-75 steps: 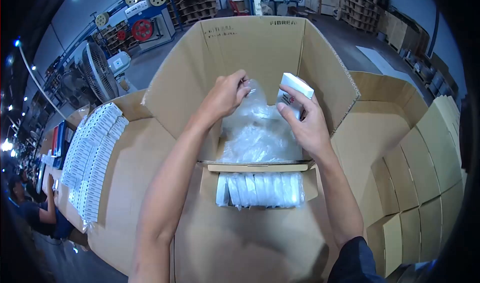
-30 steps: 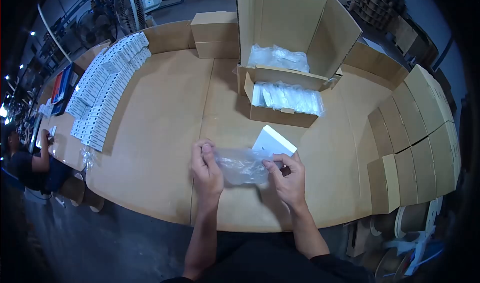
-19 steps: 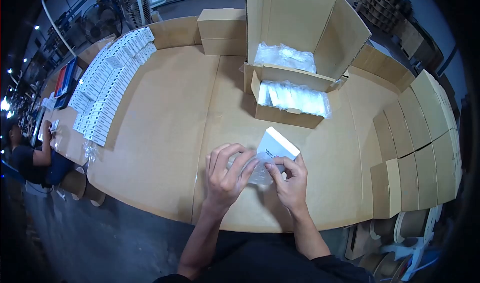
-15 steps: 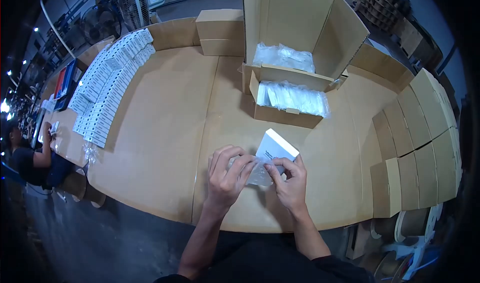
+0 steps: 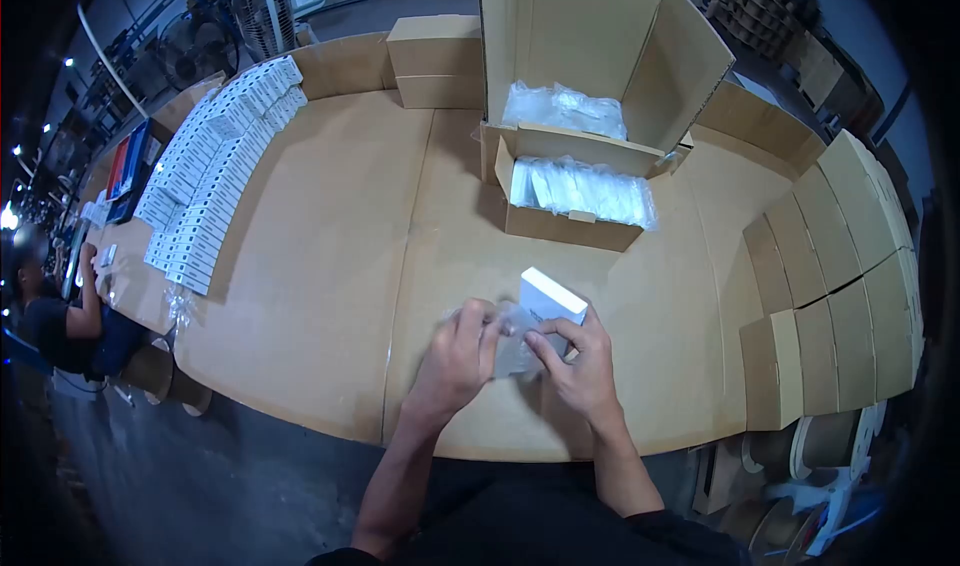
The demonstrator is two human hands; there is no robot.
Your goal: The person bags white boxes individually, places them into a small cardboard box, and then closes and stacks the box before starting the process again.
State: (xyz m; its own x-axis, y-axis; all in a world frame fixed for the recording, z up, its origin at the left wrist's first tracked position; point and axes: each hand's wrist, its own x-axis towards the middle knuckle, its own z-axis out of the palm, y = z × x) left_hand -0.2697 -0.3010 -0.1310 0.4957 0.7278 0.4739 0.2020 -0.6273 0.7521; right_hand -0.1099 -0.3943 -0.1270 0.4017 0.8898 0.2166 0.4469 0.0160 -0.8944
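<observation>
A small white box point(image 5: 553, 297) with dark print is held tilted in my right hand point(image 5: 580, 368), the thumb in front and the fingers behind it. A clear plastic bag point(image 5: 513, 354) hangs at the lower left of the box. My left hand point(image 5: 457, 359) pinches the bag's edge, its fingertips slightly blurred. Both hands are above the cardboard-covered table. Beyond them stands an open carton point(image 5: 573, 232) packed with several white boxes in clear plastic point(image 5: 585, 194).
Rows of small white boxes point(image 5: 215, 171) line the table's left side. A tall open carton point(image 5: 580, 36) holds more plastic-wrapped items. Brown cartons point(image 5: 835, 296) are stacked at right; another carton point(image 5: 437, 61) stands at the back. A co-worker point(image 5: 65, 311) sits at far left.
My left hand has shifted slightly left, drawing the plastic out from the box. The white box has tipped a little and moved slightly down and left in my right hand.
</observation>
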